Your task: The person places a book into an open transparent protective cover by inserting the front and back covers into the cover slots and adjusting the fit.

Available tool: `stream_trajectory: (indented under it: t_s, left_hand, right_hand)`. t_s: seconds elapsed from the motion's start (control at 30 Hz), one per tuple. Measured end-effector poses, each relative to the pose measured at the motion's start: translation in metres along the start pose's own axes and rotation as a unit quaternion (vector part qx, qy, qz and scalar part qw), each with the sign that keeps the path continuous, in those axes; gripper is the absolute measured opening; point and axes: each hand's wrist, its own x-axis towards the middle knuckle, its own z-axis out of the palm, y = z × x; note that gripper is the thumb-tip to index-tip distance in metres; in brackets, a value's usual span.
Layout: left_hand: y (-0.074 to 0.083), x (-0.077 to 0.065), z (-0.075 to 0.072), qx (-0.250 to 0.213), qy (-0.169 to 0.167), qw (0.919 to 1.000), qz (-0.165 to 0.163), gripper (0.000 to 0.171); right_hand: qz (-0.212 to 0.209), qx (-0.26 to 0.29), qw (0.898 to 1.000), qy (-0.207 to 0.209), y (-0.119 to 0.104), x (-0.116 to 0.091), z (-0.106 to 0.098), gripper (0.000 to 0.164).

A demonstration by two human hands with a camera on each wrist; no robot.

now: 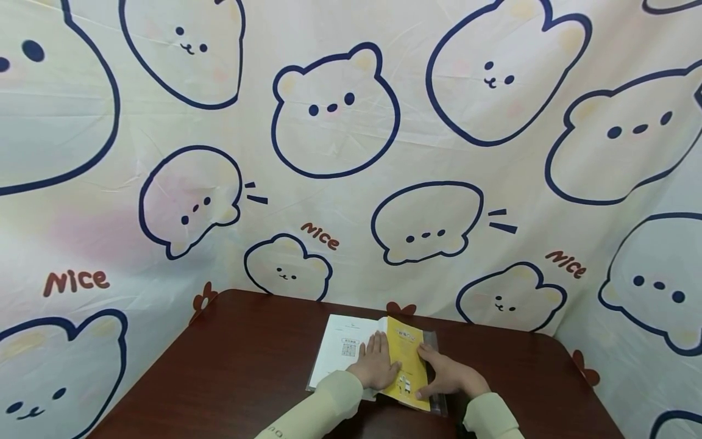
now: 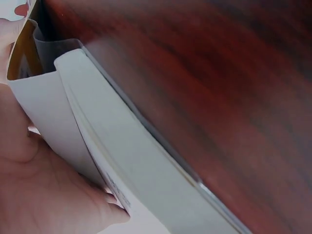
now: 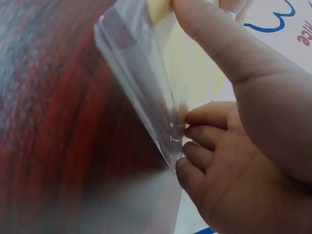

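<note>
On the brown table lies an open book (image 1: 334, 353) with a white page showing at left. A yellow cover (image 1: 406, 360) spreads to the right, edged by a clear plastic sleeve (image 1: 439, 403). My left hand (image 1: 375, 366) rests palm down over the fold between white and yellow, fingers stretched away from me. My right hand (image 1: 452, 372) touches the yellow cover's right edge, thumb and fingers spread apart. In the right wrist view, the fingertips meet the clear plastic (image 3: 141, 97), while the thumb lies against the yellow. The left wrist view shows the thick page block (image 2: 117, 131) from its end.
The dark reddish-brown table (image 1: 230, 360) runs around the book. Behind and at both sides hangs a pale cloth (image 1: 329, 201) printed with blue-outlined cartoon animals. Its lower part meets the table's far edge.
</note>
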Motion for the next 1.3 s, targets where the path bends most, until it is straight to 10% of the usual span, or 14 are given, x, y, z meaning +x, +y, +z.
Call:
stream_trajectory:
  t_s: [0.53,1.3]
  left_hand:
    - [0.006,0.004,0.006,0.039,0.005,0.9992,-0.011,0.079]
    - [-0.022,-0.005,-0.031,0.029,-0.051,0.9969,0.054,0.063]
  right_hand:
    - [-0.011,-0.003,1.000,0.005,0.003,0.001,0.002,0.105]
    - [-0.004,0.032,0.999,0.015,0.004,-0.002,0.004,0.107]
